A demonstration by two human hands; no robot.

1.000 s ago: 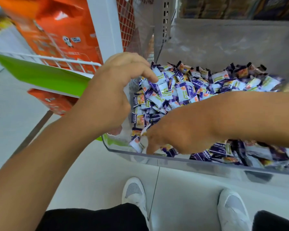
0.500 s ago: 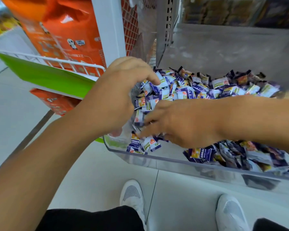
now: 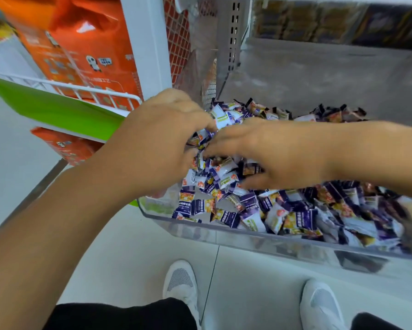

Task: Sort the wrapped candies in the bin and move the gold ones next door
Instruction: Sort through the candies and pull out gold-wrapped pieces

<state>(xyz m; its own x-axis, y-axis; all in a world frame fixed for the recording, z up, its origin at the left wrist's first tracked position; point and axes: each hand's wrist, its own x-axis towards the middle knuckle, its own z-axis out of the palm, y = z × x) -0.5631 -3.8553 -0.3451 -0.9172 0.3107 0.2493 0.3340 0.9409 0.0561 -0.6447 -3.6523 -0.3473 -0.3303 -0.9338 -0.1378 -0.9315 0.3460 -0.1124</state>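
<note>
Both hands were in the clear plastic bin (image 3: 259,241) on the shelf, working at the same spot near its left end. The left hand (image 3: 157,144) came in from the left with its fingers curled down into the heap, and it seemed to be pinching or cupping a few wrapped candies (image 3: 283,217) at its fingertips, though the knuckles hid the grip and I could not tell for sure what it held. The right hand (image 3: 278,151) reached across from the right, fingers spread fairly wide and only loosely bent, its tips raking into the pile just beside the left hand's fingers; it looked to be sifting more than gripping. The candies lay in a thick heap that filled most of the bin, banked up toward the back wall and the right, with a barer patch of the bin floor showing at the front left corner. Nearly all the wrappers in view were purple and white with small orange or yellow marks; no plainly gold one stood out, and motion blur made the small prints hard to read. Judging by that, the sorting was in its middle or early part: the pile was large and unseparated, no set-aside group of gold pieces showed, and the neighbouring compartment was not clearly in view. An orange box (image 3: 81,51) stood on the green-edged shelf (image 3: 52,108) to the left.
</note>
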